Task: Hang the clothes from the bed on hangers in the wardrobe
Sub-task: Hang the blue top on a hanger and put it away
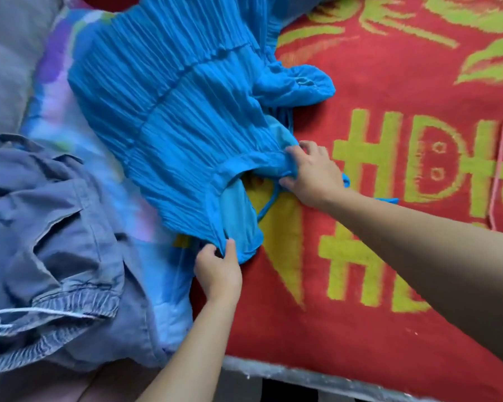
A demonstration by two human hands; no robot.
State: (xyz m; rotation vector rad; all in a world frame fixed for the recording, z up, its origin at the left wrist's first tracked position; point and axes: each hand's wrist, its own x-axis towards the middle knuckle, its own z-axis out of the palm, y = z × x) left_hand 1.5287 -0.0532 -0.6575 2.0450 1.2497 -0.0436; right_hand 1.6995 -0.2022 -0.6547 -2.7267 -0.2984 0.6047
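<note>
The pleated blue dress (183, 117) lay spread on our bed; our left hand (218, 271) and right hand (314, 172) each pinched its top edge.

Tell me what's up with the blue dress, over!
Left hand pinches the blue dress at its near corner; right hand grips its top edge. Dress lying flat, not hung. Pink hanger lies apart on the red blanket.

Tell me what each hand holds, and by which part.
Both grip the blue pleated dress at its top edge: the left hand pinches the nearer corner, the right hand the farther one.
</note>
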